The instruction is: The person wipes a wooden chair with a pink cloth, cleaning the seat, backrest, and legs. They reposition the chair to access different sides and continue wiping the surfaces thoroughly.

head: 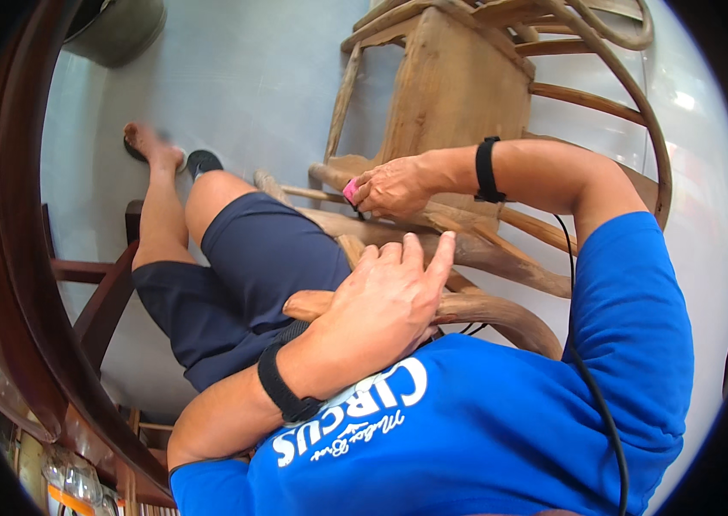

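Observation:
My right hand (396, 187) is pinched around a small pink object (350, 190) with a dark edge, mostly hidden by the fingers. It is close to the front edge of a rustic wooden chair (467, 109), near a thick wooden rail (486, 251). Draped across a curved wooden armrest (499, 311) beside my body, my left hand (389, 290) has its fingers extended and slightly apart, holding nothing. Black straps circle both forearms.
Dark red-brown wooden furniture (28, 193) curves along the left side. A bucket-like container (122, 32) stands at the upper left. Clear glassware (77, 480) shows at the lower left. A black cable (596, 387) runs down my right side.

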A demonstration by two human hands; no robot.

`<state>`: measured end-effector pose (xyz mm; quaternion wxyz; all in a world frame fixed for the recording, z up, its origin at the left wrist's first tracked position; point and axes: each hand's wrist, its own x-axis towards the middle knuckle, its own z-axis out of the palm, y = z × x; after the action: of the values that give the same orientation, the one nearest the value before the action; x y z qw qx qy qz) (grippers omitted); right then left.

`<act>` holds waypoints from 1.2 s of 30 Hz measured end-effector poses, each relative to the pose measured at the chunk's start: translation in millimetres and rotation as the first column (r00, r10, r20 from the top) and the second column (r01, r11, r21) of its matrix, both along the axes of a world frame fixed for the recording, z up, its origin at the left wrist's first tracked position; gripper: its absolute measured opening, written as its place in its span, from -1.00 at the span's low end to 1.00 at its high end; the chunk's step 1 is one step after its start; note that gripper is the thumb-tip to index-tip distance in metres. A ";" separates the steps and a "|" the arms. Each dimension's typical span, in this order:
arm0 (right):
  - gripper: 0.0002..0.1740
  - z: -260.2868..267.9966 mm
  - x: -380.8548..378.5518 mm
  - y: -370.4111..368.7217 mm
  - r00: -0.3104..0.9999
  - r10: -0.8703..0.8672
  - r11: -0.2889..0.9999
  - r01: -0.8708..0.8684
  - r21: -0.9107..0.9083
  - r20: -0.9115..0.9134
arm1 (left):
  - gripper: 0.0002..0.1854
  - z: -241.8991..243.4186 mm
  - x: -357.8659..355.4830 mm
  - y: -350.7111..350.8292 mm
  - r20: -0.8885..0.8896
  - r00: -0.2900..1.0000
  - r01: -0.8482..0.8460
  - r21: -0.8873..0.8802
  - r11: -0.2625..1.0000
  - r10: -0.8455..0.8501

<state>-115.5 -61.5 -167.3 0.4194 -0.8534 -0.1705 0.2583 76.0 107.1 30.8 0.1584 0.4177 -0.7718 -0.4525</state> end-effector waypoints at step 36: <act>-0.28 1.1 63.6 -270.5 0.829 -0.410 0.404 -0.210 -0.890 -0.381 | -0.16 -16.1 -12.8 -1.4 -0.052 0.998 0.047 0.063 0.997 -0.043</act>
<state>-51.9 -332.0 -166.1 -0.0674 -0.8366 0.1798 0.5131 63.2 105.7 14.7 0.1541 0.3935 -0.7617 -0.4912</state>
